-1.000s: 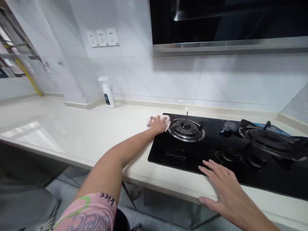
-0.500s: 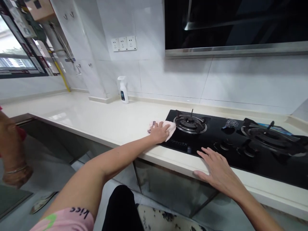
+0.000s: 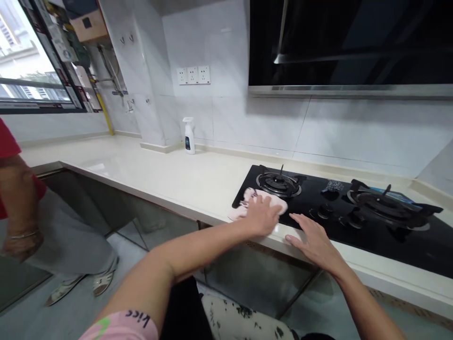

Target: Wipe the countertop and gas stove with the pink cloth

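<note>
The white counter (image 3: 159,174) is fitted with a black gas hob (image 3: 375,238) near its front edge. Over the hob's front left corner, a pale pink cloth (image 3: 240,212) is pressed beneath the outspread left hand (image 3: 262,217); the empty right hand (image 3: 313,241) is held open at that edge.

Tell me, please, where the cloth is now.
In the head view, the cloth lies under the left hand, at the front-left corner of the black cooktop, near the left burner.
</note>
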Tool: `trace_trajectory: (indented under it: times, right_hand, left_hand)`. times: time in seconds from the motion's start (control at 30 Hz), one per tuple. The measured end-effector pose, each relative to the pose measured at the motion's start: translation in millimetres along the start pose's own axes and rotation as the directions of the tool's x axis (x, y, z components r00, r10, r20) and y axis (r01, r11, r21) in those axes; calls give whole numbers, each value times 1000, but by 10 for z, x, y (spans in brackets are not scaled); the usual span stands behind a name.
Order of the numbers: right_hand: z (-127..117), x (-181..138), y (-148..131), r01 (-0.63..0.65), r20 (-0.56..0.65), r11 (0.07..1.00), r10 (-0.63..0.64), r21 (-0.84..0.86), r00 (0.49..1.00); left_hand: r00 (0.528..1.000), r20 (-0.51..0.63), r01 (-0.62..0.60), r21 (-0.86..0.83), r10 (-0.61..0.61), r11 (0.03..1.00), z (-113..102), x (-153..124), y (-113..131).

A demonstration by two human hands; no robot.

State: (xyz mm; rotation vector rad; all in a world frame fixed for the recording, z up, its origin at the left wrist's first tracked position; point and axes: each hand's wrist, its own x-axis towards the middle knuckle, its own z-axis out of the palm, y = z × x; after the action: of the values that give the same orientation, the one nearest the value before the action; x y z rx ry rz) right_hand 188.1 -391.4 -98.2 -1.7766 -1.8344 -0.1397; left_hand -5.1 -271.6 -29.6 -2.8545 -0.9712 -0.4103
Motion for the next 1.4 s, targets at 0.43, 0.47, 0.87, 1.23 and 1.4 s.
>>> trace_trajectory:
  times: [0.43,0.47,0.87,1.23,1.4]
  right_hand:
    - [-19,-73,318,-161,-101,967,184,197,978]
    - [-16,-78,293,-144,-93,976,161,161,983]
    - [-88,-56,95,-163,-119,984,170,66,978]
    - [-180,-46,-46,-174,-98,983,179,54,979]
    - [-158,-59,-53,-149,-113,986,157,73,981]
  left_hand:
    - [931,-271,-302,-197,245,933,249,-349,115]
    - [935,-278,-283,-206,221,937,253,-414,20]
    - [863,-146,477,-83,-484,875,-212,-1011,-2042]
    - [667,-194,739,45,-720,672,-394,-1358,-3086]
    - [776,-265,566,-107,-572,817,-228,-1427,-2511]
